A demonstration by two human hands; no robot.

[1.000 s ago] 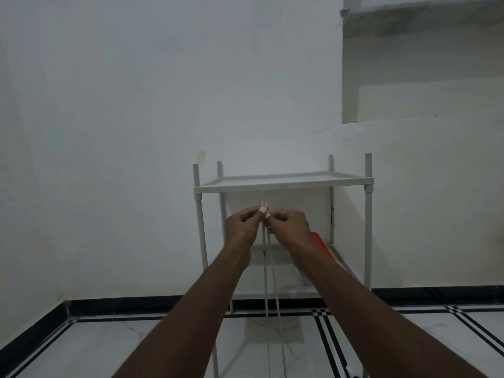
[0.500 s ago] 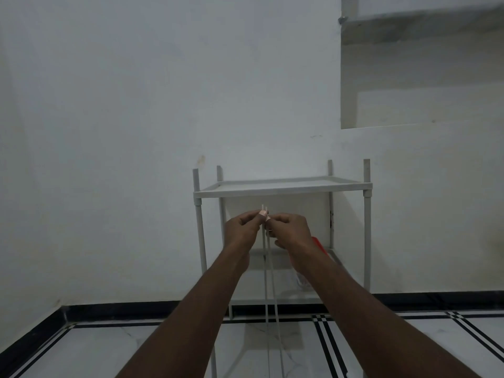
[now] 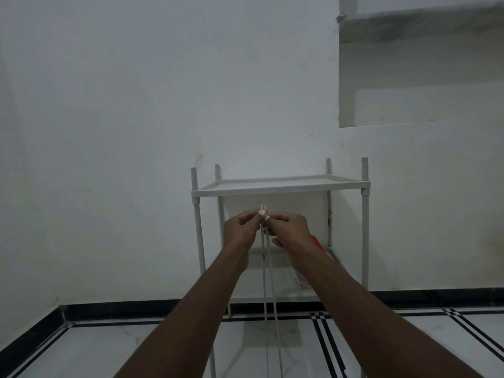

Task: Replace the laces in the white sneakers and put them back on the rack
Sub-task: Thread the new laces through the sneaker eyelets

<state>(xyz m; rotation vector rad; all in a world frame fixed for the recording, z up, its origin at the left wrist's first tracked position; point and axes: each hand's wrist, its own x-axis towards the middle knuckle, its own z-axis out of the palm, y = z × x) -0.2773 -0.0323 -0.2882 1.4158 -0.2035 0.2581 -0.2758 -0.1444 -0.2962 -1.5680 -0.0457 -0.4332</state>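
Both hands up in front of the rack (image 3: 281, 188): left hand (image 3: 241, 231) and right hand (image 3: 293, 231) each pinch the white lace (image 3: 268, 282) ends together, strands dangling down toward the floor (image 3: 109, 350).

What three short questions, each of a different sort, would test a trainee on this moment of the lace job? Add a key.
1. True or false: both ends of the white lace stick up side by side above the fingertips.
2. Where does the lace hang? A) straight down between the forearms B) over the top shelf of the rack C) coiled on the floor
3. Fill in: the left hand and right hand pinch the lace just below the rack's ____ shelf.

Key: 1 true; 2 A; 3 top.
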